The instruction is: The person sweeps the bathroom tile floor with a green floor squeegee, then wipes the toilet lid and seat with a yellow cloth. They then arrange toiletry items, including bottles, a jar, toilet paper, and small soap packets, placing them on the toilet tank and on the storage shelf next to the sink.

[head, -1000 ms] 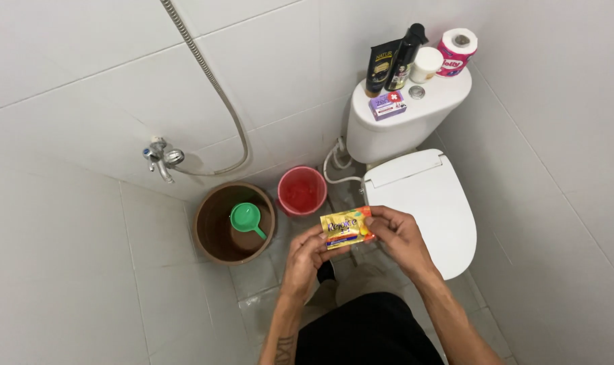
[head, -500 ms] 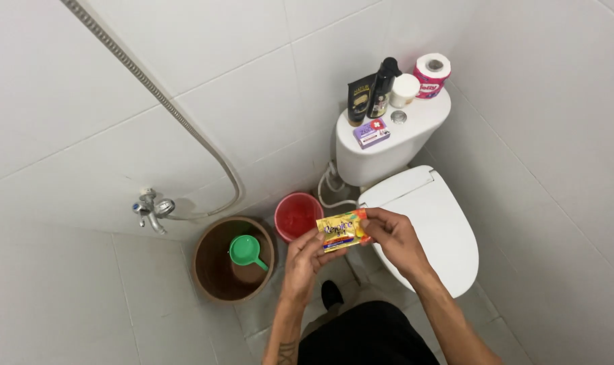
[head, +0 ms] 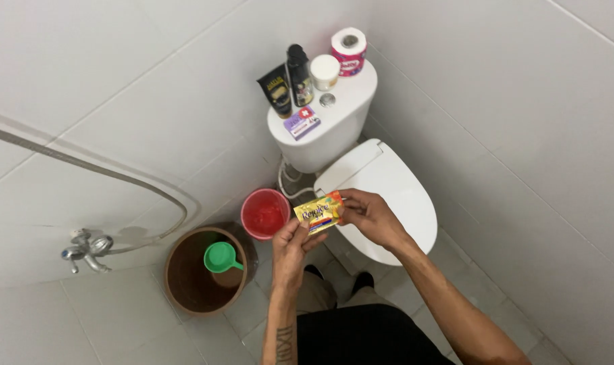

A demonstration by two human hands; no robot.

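**Sealed sachet held between both hands above the toilet**

View from my head, looking down. I hold a small flat yellow sachet with an orange end (head: pixel 320 212) in front of me, over the gap between the white closed toilet lid (head: pixel 388 196) and the small red plastic bucket (head: pixel 265 213). The sachet looks unopened: no torn edge or spilled contents can be seen, so whatever is to be done with it appears not yet begun, and the opening and emptying remain, as far as I can judge.

My left hand (head: pixel 291 247) is narrowed to a pinch, thumb and fingertips closed on the lower left corner of the sachet, the remaining fingers curled beneath. My right hand (head: pixel 370 216) is likewise closed to a pinch on the orange right end, the back of the hand turned upward over the toilet lid. Neither hand touches anything else.

Surroundings: to the left of the red bucket stands a large brown round bucket (head: pixel 200 270) with a green plastic scoop (head: pixel 220 257) resting inside it. A metal wall tap (head: pixel 84 247) is mounted further left, with a grey hose (head: pixel 104 169) running along the tiled wall. On the white toilet cistern (head: pixel 337 128) stand a black tube (head: pixel 276 89), a dark spray bottle (head: pixel 299 74), a white jar (head: pixel 324 71) and a paper roll in pink wrapping (head: pixel 349 51); a small purple flat packet (head: pixel 301 122) lies near its front edge.
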